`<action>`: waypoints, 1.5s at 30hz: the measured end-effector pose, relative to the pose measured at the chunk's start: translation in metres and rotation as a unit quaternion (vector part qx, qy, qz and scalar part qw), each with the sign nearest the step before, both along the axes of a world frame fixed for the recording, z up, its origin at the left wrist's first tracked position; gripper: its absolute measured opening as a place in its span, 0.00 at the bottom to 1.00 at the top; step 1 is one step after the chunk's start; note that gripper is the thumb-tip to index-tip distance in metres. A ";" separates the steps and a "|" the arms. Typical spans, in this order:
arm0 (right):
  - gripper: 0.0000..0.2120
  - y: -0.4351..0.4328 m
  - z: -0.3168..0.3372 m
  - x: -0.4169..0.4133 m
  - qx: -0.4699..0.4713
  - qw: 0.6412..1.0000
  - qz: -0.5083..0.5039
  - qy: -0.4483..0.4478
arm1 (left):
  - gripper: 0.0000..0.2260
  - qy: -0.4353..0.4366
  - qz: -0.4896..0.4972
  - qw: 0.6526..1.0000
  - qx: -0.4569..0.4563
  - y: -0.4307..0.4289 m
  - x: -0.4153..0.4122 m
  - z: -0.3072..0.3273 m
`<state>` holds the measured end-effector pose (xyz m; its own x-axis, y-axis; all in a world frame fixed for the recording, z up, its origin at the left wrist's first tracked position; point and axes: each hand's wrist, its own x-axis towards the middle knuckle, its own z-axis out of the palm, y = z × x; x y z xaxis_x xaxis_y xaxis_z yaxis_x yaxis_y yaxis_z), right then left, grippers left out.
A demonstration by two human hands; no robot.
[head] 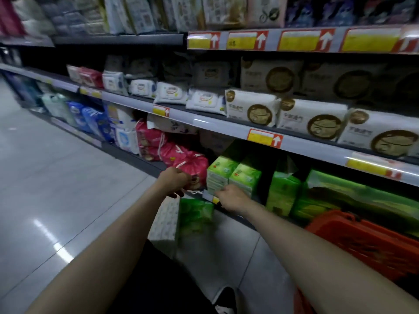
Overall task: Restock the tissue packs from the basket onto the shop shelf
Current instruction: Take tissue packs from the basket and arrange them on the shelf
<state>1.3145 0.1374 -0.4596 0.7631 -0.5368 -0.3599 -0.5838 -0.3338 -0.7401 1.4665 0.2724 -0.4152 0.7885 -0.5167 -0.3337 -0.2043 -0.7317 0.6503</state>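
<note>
1. Green tissue packs [223, 172] are stacked on the bottom shelf [136, 157], directly in front of the right hand [231, 197]. Its fingers are stretched forward and laid against the lowest pack's front, with nothing gripped.
2. The left hand [174, 180] is held just left of the packs, fingers curled against a pink drawstring bag [192, 164]. Whether anything is gripped cannot be told.
3. An orange basket [362, 243] is cut off at the lower right, and its contents are hidden.
4. All printing on the packs is blurred.

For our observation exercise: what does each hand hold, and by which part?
Left hand grips the pink bag at its lower corner. Right hand touches the green pack at its bottom edge; hold unclear.
</note>
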 end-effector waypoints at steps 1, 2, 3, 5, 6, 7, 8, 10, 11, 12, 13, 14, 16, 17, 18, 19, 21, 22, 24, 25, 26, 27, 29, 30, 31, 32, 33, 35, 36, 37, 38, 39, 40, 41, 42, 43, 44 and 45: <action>0.13 0.009 -0.010 0.009 0.006 1.000 0.008 0.007 | 0.11 0.015 0.009 1.000 0.008 0.012 0.006 -0.006; 0.09 0.017 -0.019 0.016 0.007 1.000 0.023 0.014 | 0.11 0.028 0.021 0.999 0.017 0.024 0.011 -0.010; 0.12 0.021 -0.030 0.025 0.009 0.999 0.042 0.026 | 0.11 0.043 0.037 0.998 0.024 0.034 0.017 -0.014; 0.29 0.028 -0.050 0.039 0.005 0.996 0.077 0.045 | 0.12 0.075 0.075 0.994 0.038 0.052 0.029 -0.022; 0.30 0.029 -0.057 0.045 0.001 0.994 0.091 0.061 | 0.13 0.086 0.086 0.991 0.048 0.061 0.035 -0.027; 0.26 0.029 -0.060 0.050 -0.003 0.992 0.104 0.075 | 0.13 0.094 0.093 0.990 0.058 0.070 0.041 -0.031; 0.21 0.030 -0.061 0.053 -0.001 0.990 0.108 0.089 | 0.13 0.101 0.098 0.988 0.065 0.078 0.045 -0.033; 0.14 0.029 -0.059 0.058 0.006 0.987 0.108 0.122 | 0.14 0.111 0.113 0.986 0.061 0.090 0.054 -0.036; 0.14 0.029 -0.060 0.059 0.013 0.984 0.110 0.138 | 0.15 0.115 0.123 0.984 0.052 0.095 0.058 -0.039; 0.16 0.029 -0.060 0.060 0.018 0.982 0.114 0.148 | 0.15 0.119 0.132 0.983 0.048 0.100 0.061 -0.040; 0.17 0.030 -0.062 0.062 0.019 0.980 0.122 0.156 | 0.16 0.125 0.139 0.981 0.047 0.105 0.063 -0.042; 0.18 0.032 -0.063 0.062 0.020 0.979 0.128 0.160 | 0.16 0.131 0.143 0.980 0.049 0.109 0.066 -0.043; 0.18 0.041 -0.063 0.061 0.026 0.975 0.144 0.167 | 0.17 0.162 0.145 0.974 0.066 0.120 0.070 -0.045; 0.17 0.045 -0.064 0.061 0.029 0.973 0.152 0.170 | 0.17 0.189 0.142 0.969 0.079 0.124 0.072 -0.044; 0.16 0.050 -0.068 0.062 0.032 0.970 0.160 0.178 | 0.17 0.214 0.134 0.963 0.098 0.130 0.075 -0.043; 0.15 0.055 -0.073 0.064 0.036 0.967 0.168 0.188 | 0.18 0.230 0.124 0.958 0.119 0.136 0.080 -0.044; 0.14 0.065 -0.083 0.072 0.039 0.956 0.200 0.210 | 0.19 0.230 0.117 0.953 0.159 0.148 0.094 -0.052; 0.14 0.070 -0.090 0.076 0.042 0.948 0.221 0.225 | 0.21 0.222 0.128 0.951 0.172 0.156 0.101 -0.061; 0.13 0.082 -0.097 0.084 0.055 0.935 0.255 0.239 | 0.24 0.219 0.171 0.946 0.165 0.172 0.111 -0.084; 0.12 0.088 -0.103 0.087 0.055 0.929 0.273 0.246 | 0.24 0.226 0.197 0.942 0.152 0.179 0.113 -0.096; 0.11 0.094 -0.109 0.091 0.056 0.921 0.291 0.253 | 0.25 0.237 0.220 0.936 0.140 0.186 0.113 -0.109; 0.10 0.101 -0.119 0.095 0.063 0.909 0.313 0.267 | 0.25 0.250 0.238 0.930 0.129 0.192 0.111 -0.121; 0.14 0.114 -0.145 0.100 0.084 0.889 0.340 0.294 | 0.25 0.287 0.261 0.914 0.114 0.202 0.103 -0.144; 0.18 0.118 -0.157 0.101 0.089 0.882 0.350 0.301 | 0.25 0.307 0.274 0.905 0.104 0.205 0.099 -0.157; 0.20 0.122 -0.169 0.104 0.088 0.871 0.370 0.312 | 0.27 0.325 0.289 0.896 0.093 0.207 0.095 -0.169; 0.21 0.122 -0.180 0.106 0.080 0.856 0.397 0.322 | 0.28 0.329 0.307 0.889 0.082 0.207 0.092 -0.182; 0.21 0.120 -0.185 0.108 0.066 0.840 0.426 0.331 | 0.30 0.310 0.320 0.892 0.071 0.205 0.090 -0.193; 0.21 0.109 -0.192 0.113 0.049 0.821 0.443 0.357 | 0.31 0.195 0.307 0.931 0.032 0.194 0.091 -0.208; 0.23 0.098 -0.198 0.117 0.037 0.821 0.436 0.366 | 0.30 0.127 0.281 0.951 0.007 0.185 0.095 -0.209; 0.24 0.084 -0.204 0.122 0.018 0.827 0.422 0.372 | 0.29 0.069 0.246 0.967 -0.017 0.172 0.099 -0.205; 0.23 0.069 -0.209 0.127 -0.007 0.837 0.406 0.366 | 0.28 0.014 0.204 0.978 -0.033 0.156 0.105 -0.197; 0.21 0.054 -0.212 0.134 -0.040 0.857 0.380 0.346 | 0.26 -0.038 0.157 0.986 -0.047 0.138 0.113 -0.188; 0.19 0.040 -0.216 0.141 -0.083 0.881 0.349 0.308 | 0.24 -0.084 0.103 0.990 -0.055 0.118 0.121 -0.179; 0.17 0.027 -0.217 0.147 -0.120 0.905 0.310 0.267 | 0.21 -0.127 0.036 0.990 -0.058 0.095 0.129 -0.173; 0.14 0.015 -0.218 0.151 -0.149 0.923 0.273 0.228 | 0.19 -0.155 -0.041 0.986 -0.043 0.071 0.136 -0.170; 0.12 0.006 -0.217 0.153 -0.174 0.932 0.248 0.200 | 0.18 -0.171 -0.123 0.977 -0.012 0.047 0.139 -0.170; 0.12 -0.003 -0.219 0.157 -0.194 0.937 0.234 0.171 | 0.17 -0.175 -0.200 0.963 0.042 0.024 0.140 -0.175; 0.17 -0.009 -0.217 0.160 -0.205 0.939 0.233 0.150 | 0.18 -0.171 -0.271 0.942 0.094 0.001 0.139 -0.183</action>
